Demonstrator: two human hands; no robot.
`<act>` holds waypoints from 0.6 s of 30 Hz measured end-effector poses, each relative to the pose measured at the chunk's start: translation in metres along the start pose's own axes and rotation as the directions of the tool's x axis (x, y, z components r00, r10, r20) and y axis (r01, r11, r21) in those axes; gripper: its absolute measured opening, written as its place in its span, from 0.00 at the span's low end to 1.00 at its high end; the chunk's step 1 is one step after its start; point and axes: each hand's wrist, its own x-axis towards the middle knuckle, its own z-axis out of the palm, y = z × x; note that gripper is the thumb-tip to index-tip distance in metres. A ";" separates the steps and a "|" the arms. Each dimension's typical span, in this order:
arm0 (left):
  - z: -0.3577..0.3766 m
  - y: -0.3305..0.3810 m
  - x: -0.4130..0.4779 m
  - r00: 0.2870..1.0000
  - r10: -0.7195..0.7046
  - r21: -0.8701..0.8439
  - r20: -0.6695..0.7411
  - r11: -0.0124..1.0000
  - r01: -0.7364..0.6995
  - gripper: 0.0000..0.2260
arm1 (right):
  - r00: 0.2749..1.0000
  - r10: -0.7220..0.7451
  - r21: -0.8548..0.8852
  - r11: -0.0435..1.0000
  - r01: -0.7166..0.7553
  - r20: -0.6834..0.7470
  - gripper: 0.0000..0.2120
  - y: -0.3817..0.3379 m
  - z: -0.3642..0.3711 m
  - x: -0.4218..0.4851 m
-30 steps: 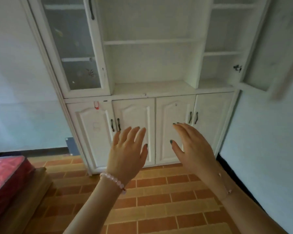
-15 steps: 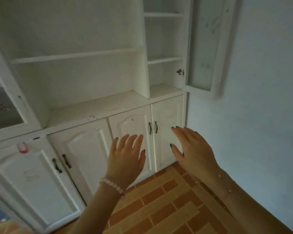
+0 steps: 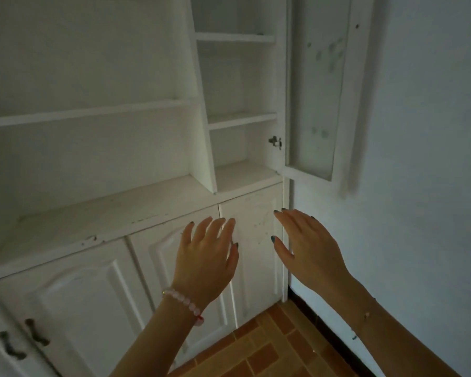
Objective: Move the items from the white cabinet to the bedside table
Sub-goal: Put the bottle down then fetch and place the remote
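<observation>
The white cabinet [image 3: 136,202] fills the left and middle of the view. Its open shelves hold nothing that I can see. My left hand [image 3: 206,257], with a pink bead bracelet on the wrist, is raised with straight fingers in front of the lower doors and holds nothing. My right hand [image 3: 307,246] is raised beside it, fingers straight and spread, in front of the cabinet's right edge. No bedside table is in view.
A glass door [image 3: 318,85] of the upper right compartment stands swung open toward the pale wall [image 3: 424,159]. The lower doors are closed; two dark handles [image 3: 22,341] show at the bottom left. Orange brick-pattern floor [image 3: 269,352] lies below.
The view has swung right and moved closer to the cabinet. The red bed and left glass door have left the view. Both hands stay raised with fingers straight, holding nothing.
</observation>
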 end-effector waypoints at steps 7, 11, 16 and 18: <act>0.047 0.006 0.090 0.999 -0.022 0.011 -0.036 1.000 0.023 0.22 | 0.999 -0.031 -0.016 0.999 0.030 -0.026 0.27 0.064 0.024 0.078; 0.074 0.001 0.126 0.999 -0.014 0.002 -0.044 1.000 0.014 0.22 | 0.999 -0.033 -0.017 0.999 0.032 -0.026 0.26 0.087 0.044 0.108; 0.114 0.000 0.173 0.999 0.020 -0.034 -0.040 0.999 -0.021 0.22 | 1.000 0.000 -0.074 0.997 -0.003 -0.031 0.29 0.116 0.062 0.138; 0.129 0.000 0.196 0.997 0.055 -0.057 -0.058 0.997 -0.059 0.21 | 0.999 0.024 -0.094 0.995 -0.029 -0.047 0.28 0.130 0.065 0.153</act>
